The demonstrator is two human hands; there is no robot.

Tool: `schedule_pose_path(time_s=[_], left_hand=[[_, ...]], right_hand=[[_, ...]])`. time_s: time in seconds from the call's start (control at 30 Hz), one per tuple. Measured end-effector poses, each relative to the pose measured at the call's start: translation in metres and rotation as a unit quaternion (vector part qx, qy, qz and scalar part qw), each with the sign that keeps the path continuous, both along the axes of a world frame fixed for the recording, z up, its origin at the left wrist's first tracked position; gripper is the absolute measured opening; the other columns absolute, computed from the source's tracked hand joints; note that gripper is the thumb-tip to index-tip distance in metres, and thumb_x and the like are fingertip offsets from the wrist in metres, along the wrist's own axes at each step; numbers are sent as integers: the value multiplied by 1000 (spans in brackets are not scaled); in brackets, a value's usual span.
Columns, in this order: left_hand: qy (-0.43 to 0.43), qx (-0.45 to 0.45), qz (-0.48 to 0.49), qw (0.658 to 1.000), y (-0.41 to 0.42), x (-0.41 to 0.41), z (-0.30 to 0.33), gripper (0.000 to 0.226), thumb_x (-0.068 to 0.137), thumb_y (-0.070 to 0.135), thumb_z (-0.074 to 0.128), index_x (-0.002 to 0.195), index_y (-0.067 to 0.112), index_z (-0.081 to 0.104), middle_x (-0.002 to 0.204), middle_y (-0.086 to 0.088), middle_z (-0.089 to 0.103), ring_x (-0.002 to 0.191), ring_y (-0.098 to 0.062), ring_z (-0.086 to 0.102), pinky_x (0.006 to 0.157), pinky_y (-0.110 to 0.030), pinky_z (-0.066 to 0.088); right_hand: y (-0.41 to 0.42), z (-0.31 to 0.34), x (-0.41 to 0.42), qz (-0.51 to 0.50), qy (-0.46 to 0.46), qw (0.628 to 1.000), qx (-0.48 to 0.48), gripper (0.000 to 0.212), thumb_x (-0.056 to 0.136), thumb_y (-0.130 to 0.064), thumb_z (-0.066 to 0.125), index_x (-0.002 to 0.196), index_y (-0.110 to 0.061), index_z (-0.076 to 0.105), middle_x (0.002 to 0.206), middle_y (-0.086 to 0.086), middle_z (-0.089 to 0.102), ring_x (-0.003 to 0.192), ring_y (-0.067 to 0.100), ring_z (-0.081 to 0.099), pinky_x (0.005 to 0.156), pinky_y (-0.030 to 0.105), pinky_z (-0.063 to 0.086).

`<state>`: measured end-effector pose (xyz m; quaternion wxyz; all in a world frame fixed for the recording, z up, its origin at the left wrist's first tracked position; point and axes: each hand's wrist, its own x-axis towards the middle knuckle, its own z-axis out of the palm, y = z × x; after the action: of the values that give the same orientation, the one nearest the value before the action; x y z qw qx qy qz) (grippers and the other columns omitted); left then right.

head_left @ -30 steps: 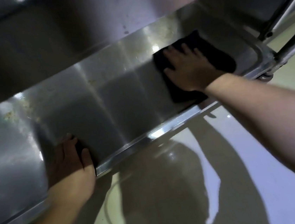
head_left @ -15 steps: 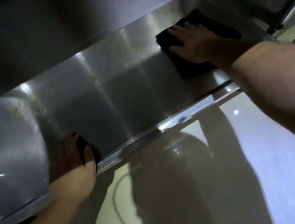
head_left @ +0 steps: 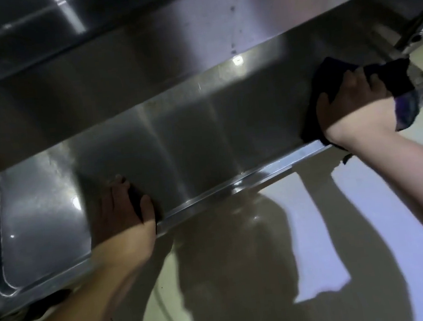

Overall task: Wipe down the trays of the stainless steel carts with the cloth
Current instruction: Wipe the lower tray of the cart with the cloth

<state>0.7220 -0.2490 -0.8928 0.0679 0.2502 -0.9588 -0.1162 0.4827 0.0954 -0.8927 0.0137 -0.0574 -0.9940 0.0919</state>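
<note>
My right hand [head_left: 354,107] lies flat, pressing the dark cloth [head_left: 385,77] onto the lower tray [head_left: 203,140] near its corner; my left hand [head_left: 121,212], fingers straight, steadies the cart at the rim.

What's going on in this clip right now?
A person is wiping the lower tray of a stainless steel cart. The right hand presses a dark cloth onto the tray at its right end, close to the front rim and the cart's upright post. The left hand rests over the tray's front edge further left, apparently steadying the cart. A higher tray overhangs the work area.
</note>
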Motion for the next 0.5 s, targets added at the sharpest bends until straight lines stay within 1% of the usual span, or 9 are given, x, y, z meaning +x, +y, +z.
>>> schedule_pose_path(time_s=[0.03,0.1,0.17,0.23,0.3,0.37,0.43,0.5], left_hand=[[7,-5,0,1000,0,1,-1,41,99,24,59,134,3,50,136,-24,54,120,-46,55,99,-59,45],[15,-3,6,1000,0,1,-1,45,97,31,53,132,4,51,136,-23,54,120,-46,55,99,-59,46],[17,9,3,1000,0,-1,-1,49,96,36,48,132,4,51,138,-23,54,125,-44,53,104,-58,44],[18,17,-3,1000,1,-1,-1,53,96,38,44,135,2,51,140,-23,54,130,-42,50,109,-56,41],[31,16,-3,999,1,-1,-2,54,97,37,43,136,0,51,142,-23,53,133,-41,47,112,-52,38],[35,3,-11,999,0,-1,-4,51,98,34,39,131,-2,54,139,-25,55,133,-42,47,113,-52,37],[36,0,-21,999,-1,-1,-4,50,98,32,36,126,-3,56,135,-25,56,130,-43,49,111,-54,39],[46,7,-18,999,-2,0,-2,48,97,30,38,130,-1,56,139,-23,56,129,-42,51,109,-53,41]], right_hand=[[-10,1,14,4,7,1000,-1,76,93,-51,33,146,3,42,156,25,40,141,45,38,114,54,33],[-33,2,48,58,22,998,-8,75,90,-48,37,142,4,49,150,26,48,136,46,44,111,53,38],[-62,3,87,142,38,989,-17,67,88,-43,44,136,1,58,144,23,57,131,44,51,104,50,44],[-96,1,126,239,58,968,-43,61,87,-39,47,133,-2,65,141,18,62,129,40,56,102,48,48],[-131,-2,154,332,76,938,-66,55,91,-38,47,131,-6,68,139,12,64,130,36,58,103,46,47],[-155,-5,169,402,77,908,-86,49,95,-37,48,130,-9,69,141,9,64,133,33,56,107,46,43],[-162,-7,171,444,81,889,-80,48,96,-38,48,131,-11,68,142,7,63,135,31,55,111,47,40],[-152,-8,163,467,80,879,-53,50,97,-41,47,135,-15,67,146,3,60,139,28,52,113,47,38]])
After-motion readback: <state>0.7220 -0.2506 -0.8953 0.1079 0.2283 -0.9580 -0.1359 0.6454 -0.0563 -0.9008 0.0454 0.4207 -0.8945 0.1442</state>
